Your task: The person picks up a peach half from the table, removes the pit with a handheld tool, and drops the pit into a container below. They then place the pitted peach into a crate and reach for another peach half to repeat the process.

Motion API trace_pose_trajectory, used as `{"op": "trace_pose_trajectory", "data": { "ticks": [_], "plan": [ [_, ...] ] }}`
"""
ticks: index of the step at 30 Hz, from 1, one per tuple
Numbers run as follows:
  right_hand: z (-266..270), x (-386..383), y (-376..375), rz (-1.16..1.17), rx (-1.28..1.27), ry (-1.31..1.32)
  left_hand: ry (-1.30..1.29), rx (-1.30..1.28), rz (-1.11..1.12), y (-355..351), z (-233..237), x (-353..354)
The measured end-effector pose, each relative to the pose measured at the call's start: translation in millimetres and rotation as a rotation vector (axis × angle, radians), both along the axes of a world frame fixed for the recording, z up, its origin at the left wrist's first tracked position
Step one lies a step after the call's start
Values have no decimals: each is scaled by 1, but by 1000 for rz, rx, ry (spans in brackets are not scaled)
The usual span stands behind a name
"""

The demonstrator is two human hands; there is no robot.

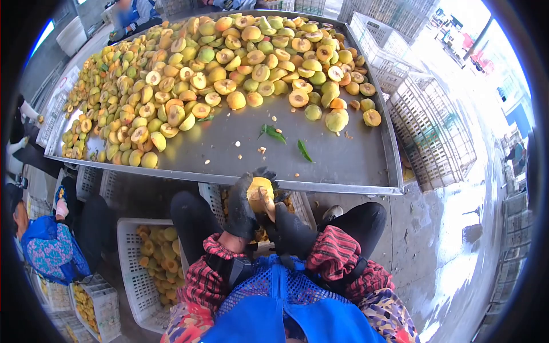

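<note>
A peach (258, 188) is being gripped by the gloved left hand (240, 212); the right hand (293, 230) is being clenched beside it, its contents hidden.

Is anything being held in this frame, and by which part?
A yellow fruit, cupped around its side by the gloved left hand; the right hand meets its lower edge, grip unclear.

We have one view only, worn on the person's head and facing forward and steeply down. It sits close above the left hand (240, 212) and right hand (290, 230) at the near edge of the desk (343, 166). The fisheye lens (dark rim all round) reaches the far end.
</note>
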State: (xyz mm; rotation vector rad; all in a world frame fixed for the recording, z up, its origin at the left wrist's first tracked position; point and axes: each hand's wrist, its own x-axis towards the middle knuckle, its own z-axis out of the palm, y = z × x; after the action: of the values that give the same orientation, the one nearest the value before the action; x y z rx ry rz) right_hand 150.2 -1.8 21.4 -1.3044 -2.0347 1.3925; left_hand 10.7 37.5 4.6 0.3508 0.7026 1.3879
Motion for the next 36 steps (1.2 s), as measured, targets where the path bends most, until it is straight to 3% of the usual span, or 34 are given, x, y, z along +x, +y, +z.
{"op": "trace_pose_trajectory", "data": {
  "ticks": [4,7,10,15,17,19,22,25,28,31,33,34,36],
  "plan": [
    [0,-5,2,-41,-241,214,74,-41,140,-2,15,2],
    [12,-8,5,-25,-172,64,-32,-70,115,2,6,-3],
    [17,-10,8,22,-85,-94,414,147,71,3,1,-5],
    [14,-16,10,79,20,-196,501,115,118,9,-49,-20],
    [16,-16,12,92,-3,-164,801,247,212,7,-49,-24],
    [17,-16,10,86,-37,-96,1407,539,329,-6,-14,-29],
    [40,-16,14,84,-263,-101,1459,530,149,-2,-7,-37],
    [14,-13,13,140,13,-209,1407,449,14,5,-16,-42],
    [1,-18,14,145,19,-185,1648,646,278,-2,-13,-39],
    [18,-20,11,103,-320,65,1596,577,371,-5,-25,-37],
    [37,-21,12,69,-510,163,1289,486,273,1,-41,-38],
    [43,-22,12,55,-598,196,1255,471,255,1,-46,-39],
    [45,-23,14,67,-559,115,1309,474,250,-2,-39,-40]
  ]
}}
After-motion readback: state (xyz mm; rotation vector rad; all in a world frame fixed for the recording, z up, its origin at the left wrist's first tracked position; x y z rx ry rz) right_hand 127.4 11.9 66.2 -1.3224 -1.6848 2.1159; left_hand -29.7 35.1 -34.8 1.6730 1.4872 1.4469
